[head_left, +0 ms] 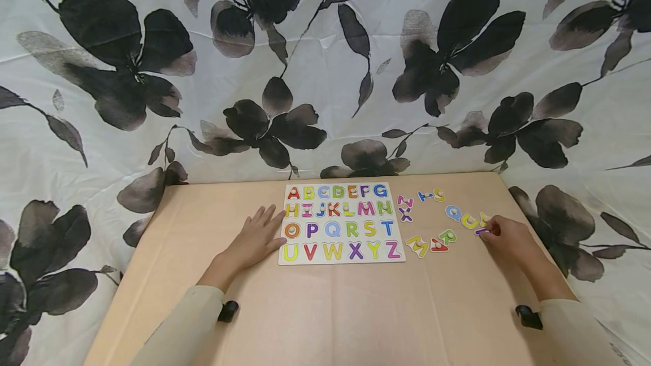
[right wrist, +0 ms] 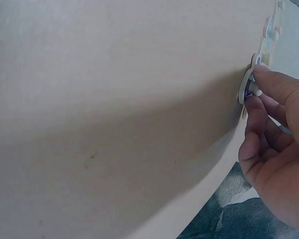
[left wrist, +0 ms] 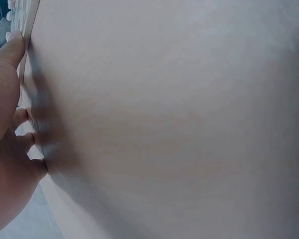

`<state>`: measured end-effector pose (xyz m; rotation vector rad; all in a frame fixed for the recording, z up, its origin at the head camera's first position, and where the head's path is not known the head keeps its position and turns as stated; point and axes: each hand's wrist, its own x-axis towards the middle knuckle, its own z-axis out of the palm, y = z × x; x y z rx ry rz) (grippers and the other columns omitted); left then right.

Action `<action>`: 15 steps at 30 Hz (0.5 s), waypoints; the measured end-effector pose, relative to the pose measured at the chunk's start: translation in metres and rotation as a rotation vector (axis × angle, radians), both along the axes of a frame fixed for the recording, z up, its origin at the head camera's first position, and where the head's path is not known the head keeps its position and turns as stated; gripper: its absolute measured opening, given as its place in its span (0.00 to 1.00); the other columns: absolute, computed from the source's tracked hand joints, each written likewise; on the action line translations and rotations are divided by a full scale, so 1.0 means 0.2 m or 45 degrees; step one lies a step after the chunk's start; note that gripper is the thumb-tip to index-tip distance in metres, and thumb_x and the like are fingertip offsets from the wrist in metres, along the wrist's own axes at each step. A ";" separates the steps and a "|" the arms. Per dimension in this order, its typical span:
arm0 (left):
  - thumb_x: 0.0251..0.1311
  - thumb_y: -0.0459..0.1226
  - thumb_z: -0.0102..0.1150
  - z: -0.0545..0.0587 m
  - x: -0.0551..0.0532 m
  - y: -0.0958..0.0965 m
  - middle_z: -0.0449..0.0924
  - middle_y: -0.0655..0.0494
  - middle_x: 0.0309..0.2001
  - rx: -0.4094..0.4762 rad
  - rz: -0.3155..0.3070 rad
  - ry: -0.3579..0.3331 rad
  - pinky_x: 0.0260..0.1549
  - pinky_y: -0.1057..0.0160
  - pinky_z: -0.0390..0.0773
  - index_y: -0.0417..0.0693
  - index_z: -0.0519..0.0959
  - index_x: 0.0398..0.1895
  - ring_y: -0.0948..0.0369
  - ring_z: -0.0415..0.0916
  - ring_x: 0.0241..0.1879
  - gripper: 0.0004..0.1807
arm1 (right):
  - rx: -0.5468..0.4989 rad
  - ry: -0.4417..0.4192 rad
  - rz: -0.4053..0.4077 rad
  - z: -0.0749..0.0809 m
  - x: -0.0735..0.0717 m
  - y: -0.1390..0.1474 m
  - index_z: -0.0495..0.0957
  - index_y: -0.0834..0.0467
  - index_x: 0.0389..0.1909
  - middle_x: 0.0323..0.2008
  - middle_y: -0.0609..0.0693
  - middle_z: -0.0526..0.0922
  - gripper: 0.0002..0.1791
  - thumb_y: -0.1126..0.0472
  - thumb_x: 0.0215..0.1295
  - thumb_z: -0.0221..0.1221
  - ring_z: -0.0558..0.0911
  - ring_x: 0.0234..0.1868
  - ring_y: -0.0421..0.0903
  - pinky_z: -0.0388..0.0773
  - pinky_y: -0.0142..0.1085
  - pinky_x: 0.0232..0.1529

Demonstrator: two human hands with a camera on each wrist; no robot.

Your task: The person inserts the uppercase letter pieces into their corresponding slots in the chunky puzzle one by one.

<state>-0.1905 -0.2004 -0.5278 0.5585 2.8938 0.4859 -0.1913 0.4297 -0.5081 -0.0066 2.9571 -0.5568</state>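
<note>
Floral cloth (head_left: 376,117) behind, tan tabletop (head_left: 366,315) under the work. White alphabet board (head_left: 301,239) lies flat near the far edge; top two rows look filled, lower rows mostly flat print, O hard to call. Left hand (head_left: 256,237): fingers apart, grasping nothing, thumb touching the board's left edge; reads as steadying. Right hand (head_left: 511,239): thumb and fingers clamped on a piece well right of the board. Loose between: yellow W (head_left: 417,247), red letter (head_left: 439,245) and green R (head_left: 447,236) on the near side; blue Q (head_left: 453,213) and yellow U (head_left: 470,221) farther over; pink Z (head_left: 405,201) and purple X (head_left: 406,215) just beside the board. The clamped piece is a small purple letter (right wrist: 247,88), right end of the spread, pale knob (right wrist: 258,92) showing between thumb and finger. Can't read it; P is my guess from colour. Can't tell if it's off the table. Step, my read: pickup. Next move calls for a clean lift clear of U, a carry left, then turning it to match the purple P outline (head_left: 312,230).
</note>
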 end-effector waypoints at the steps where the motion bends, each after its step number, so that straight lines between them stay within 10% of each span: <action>1: 0.72 0.56 0.57 0.00 0.00 0.00 0.50 0.38 0.82 -0.002 0.000 0.001 0.74 0.27 0.50 0.50 0.59 0.82 0.35 0.45 0.81 0.41 | 0.001 -0.004 -0.008 0.00 0.00 0.00 0.76 0.66 0.37 0.29 0.55 0.79 0.13 0.61 0.65 0.68 0.74 0.31 0.49 0.70 0.37 0.29; 15: 0.72 0.56 0.57 -0.01 0.00 0.00 0.51 0.38 0.82 0.007 0.003 0.018 0.73 0.27 0.51 0.50 0.59 0.81 0.35 0.46 0.81 0.40 | -0.008 -0.024 0.011 0.05 -0.03 -0.05 0.76 0.67 0.38 0.29 0.56 0.78 0.11 0.62 0.66 0.66 0.74 0.32 0.50 0.72 0.36 0.30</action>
